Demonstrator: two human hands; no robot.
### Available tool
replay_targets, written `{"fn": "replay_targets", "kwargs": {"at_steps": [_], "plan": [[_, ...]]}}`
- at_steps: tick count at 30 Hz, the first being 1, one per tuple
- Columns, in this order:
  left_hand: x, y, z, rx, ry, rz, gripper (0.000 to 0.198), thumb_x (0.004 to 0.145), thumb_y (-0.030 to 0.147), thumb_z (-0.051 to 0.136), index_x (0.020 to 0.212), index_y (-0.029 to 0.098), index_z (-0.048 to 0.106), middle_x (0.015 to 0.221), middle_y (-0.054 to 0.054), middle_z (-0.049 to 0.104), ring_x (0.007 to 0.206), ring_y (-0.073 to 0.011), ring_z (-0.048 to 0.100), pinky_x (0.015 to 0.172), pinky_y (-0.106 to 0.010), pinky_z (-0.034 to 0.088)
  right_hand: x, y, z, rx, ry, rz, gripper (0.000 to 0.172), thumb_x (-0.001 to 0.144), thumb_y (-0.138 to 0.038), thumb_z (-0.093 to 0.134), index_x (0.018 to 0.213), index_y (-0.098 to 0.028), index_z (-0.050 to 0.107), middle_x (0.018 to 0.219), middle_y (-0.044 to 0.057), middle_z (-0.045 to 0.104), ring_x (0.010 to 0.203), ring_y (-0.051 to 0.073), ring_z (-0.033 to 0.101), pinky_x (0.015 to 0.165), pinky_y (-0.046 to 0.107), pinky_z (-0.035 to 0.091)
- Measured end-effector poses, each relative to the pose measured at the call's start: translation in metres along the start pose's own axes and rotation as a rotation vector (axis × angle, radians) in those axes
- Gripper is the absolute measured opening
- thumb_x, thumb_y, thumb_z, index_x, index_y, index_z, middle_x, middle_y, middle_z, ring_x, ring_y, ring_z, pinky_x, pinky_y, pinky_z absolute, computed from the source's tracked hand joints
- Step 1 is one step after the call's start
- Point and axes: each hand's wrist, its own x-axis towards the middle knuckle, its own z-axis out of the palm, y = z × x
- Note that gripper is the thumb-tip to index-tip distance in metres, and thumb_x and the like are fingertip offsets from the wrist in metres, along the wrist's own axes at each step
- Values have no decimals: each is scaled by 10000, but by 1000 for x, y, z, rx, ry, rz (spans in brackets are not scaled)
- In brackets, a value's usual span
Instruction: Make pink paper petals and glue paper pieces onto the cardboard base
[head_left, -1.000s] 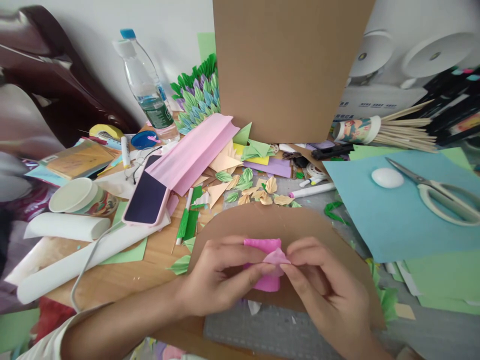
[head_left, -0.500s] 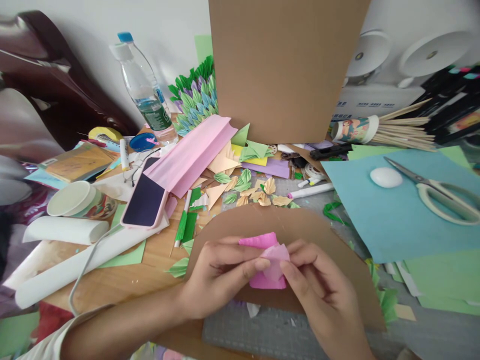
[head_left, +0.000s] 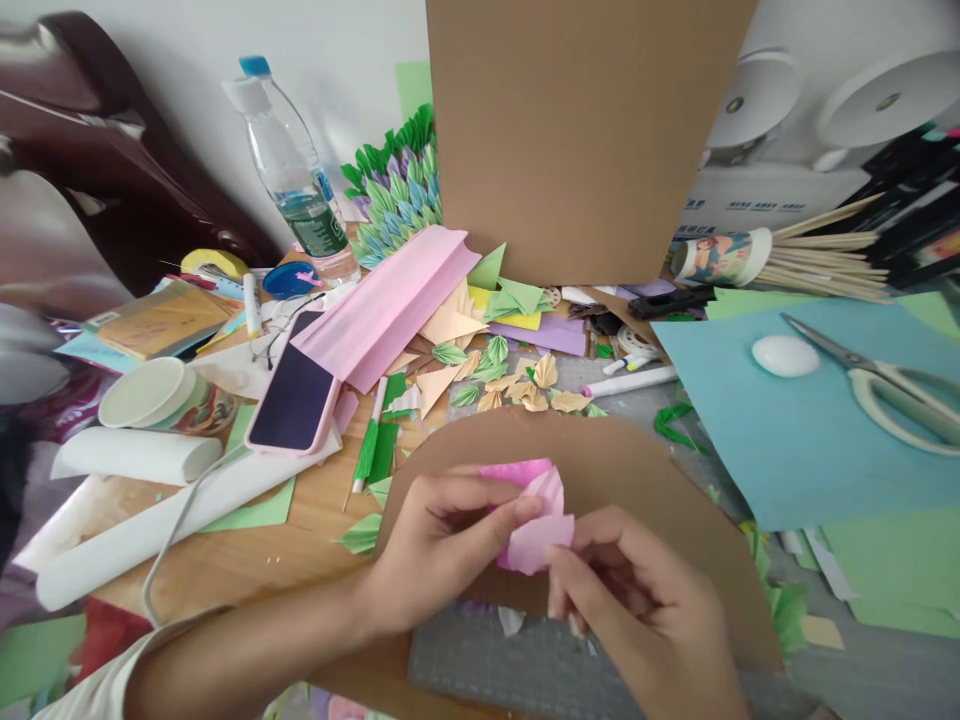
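Note:
Between thumb and fingers, my left hand pinches pieces of pink crepe paper, a brighter pink one behind a paler one. My right hand pinches the lower right edge of the paler piece between thumb and forefinger. Both hands are over a brown cardboard piece with a rounded top edge. Beyond it lie several small pleated paper leaves in green and cream. A folded strip of pale pink crepe paper rests partly on a phone.
Scissors and a white egg-shaped piece lie on blue paper to the right. A tall cardboard sheet stands at the back. On the left are a bottle, a paper cup and white rolls.
My right hand has shifted down a little, and the paler pink paper has turned, now spreading lower over the bright pink piece. My left hand keeps its pinch.

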Motion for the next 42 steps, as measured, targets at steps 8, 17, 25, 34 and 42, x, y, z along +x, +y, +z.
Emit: {"fn": "replay_targets", "kwargs": {"at_steps": [8, 17, 25, 34, 42], "plan": [[2, 5, 1, -89, -94, -37, 263, 900, 256, 624, 749, 109, 782, 641, -46, 641, 607, -105, 510, 563, -192, 421, 10, -2, -4, -128, 61, -8, 313, 829, -438, 668, 635, -218, 559, 501, -51, 534, 450, 82, 475, 444, 182, 397], [1, 2, 1, -143, -134, -88, 130, 846, 230, 703, 845, 134, 792, 843, -68, 721, 732, -132, 605, 648, -200, 468, 8, -1, -1, -115, 130, -10, 313, 791, -421, 706, 618, -216, 543, 474, -68, 465, 429, 69, 428, 413, 162, 381], [0, 1, 0, -102, -160, -79, 204, 896, 237, 632, 836, 100, 771, 705, -51, 674, 611, -108, 535, 570, -192, 433, 17, -1, -12, -119, 86, -211, 74, 829, -303, 687, 876, -256, 654, 763, -11, 629, 641, 112, 594, 556, 182, 512], [-1, 2, -1, -228, -309, -191, 257, 929, 312, 585, 780, 110, 644, 741, -16, 547, 599, -81, 426, 527, -187, 340, 19, -5, -23, -58, -89, -244, 160, 887, -262, 631, 733, -227, 656, 673, 3, 595, 615, 123, 557, 533, 218, 462], [2, 7, -9, -440, -507, -377, 337, 889, 410, 642, 728, 115, 616, 689, -6, 531, 616, -83, 432, 586, -208, 323, 26, -8, -37, -124, -329, -349, 209, 870, -210, 639, 1024, -340, 691, 1049, 38, 608, 945, 166, 642, 771, 244, 565]]}}
